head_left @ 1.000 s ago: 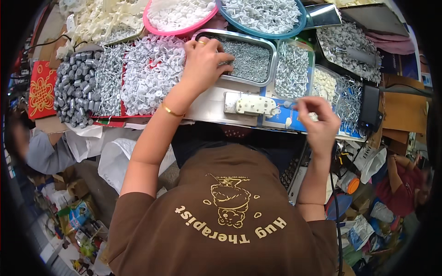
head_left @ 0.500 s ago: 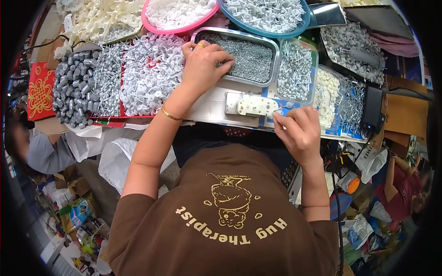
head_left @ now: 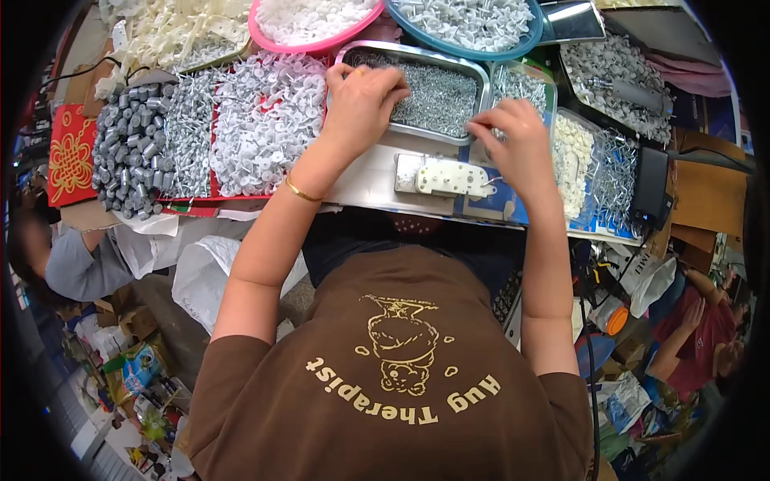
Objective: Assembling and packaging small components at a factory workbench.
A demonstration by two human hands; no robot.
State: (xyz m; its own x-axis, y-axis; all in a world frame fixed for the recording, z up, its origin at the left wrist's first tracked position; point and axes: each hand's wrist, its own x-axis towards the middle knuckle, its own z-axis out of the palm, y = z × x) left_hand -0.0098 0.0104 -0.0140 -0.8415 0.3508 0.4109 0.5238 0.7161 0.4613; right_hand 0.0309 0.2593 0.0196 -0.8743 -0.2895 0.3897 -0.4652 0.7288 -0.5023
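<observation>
My left hand (head_left: 365,104) is over the left end of a metal tray (head_left: 484,96) full of small silver screws (head_left: 437,96). Its fingers are curled together, and what they hold, if anything, is hidden. At the tray's right front corner, my right hand (head_left: 517,144) has its fingertips drawn together; anything between them is too small to make out. In front of the tray, between my two arms, a cream plastic plate with holes (head_left: 453,178) lies on a small pale block (head_left: 407,173).
White plastic pieces with pins (head_left: 265,128), grey cylinders (head_left: 132,156) and silver pins (head_left: 188,136) are heaped at the left. A pink basin (head_left: 317,44) and a blue basin (head_left: 465,54) stand behind. At the right are cream pieces (head_left: 571,164) and a black box (head_left: 648,188).
My right hand has moved away from the cream plate, up to the metal tray's right front corner. My left hand has shifted slightly right, still over the tray.
</observation>
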